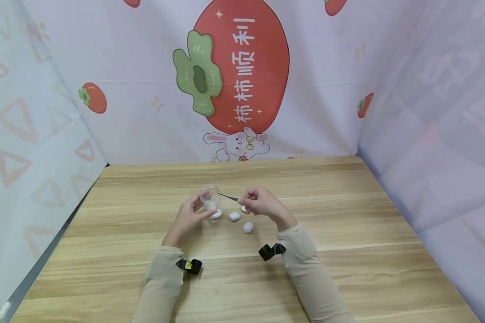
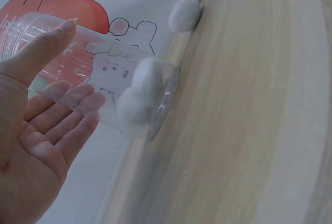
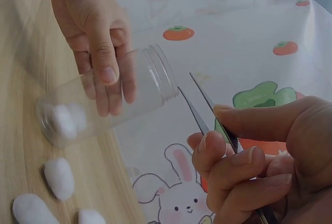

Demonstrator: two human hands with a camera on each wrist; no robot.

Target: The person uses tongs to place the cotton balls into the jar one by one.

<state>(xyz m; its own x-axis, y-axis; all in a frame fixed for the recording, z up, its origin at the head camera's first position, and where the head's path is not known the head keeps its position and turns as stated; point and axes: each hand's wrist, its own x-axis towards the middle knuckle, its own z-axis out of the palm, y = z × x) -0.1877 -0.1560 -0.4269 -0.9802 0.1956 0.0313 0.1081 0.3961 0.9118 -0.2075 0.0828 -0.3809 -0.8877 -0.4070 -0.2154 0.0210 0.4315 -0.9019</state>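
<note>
My left hand (image 1: 188, 217) holds a clear open-mouthed jar (image 1: 209, 198) upright on the table, thumb on one side and fingers on the other. Two white cotton balls (image 2: 139, 95) lie at the bottom of the jar. Between thumb and fingers, my right hand (image 1: 265, 205) pinches metal tweezers (image 1: 229, 197), pointed left at the jar's mouth. In the right wrist view the tweezers' tips (image 3: 193, 105) stand apart with nothing between them, just outside the rim. Under and in front of the right hand, cotton balls (image 1: 248, 228) lie on the table.
The wooden table (image 1: 339, 269) reaches back to a printed cloth (image 1: 153, 125) with persimmons and a rabbit. Cloth walls also stand left and right. Each sleeved wrist wears a small black camera (image 1: 271, 251).
</note>
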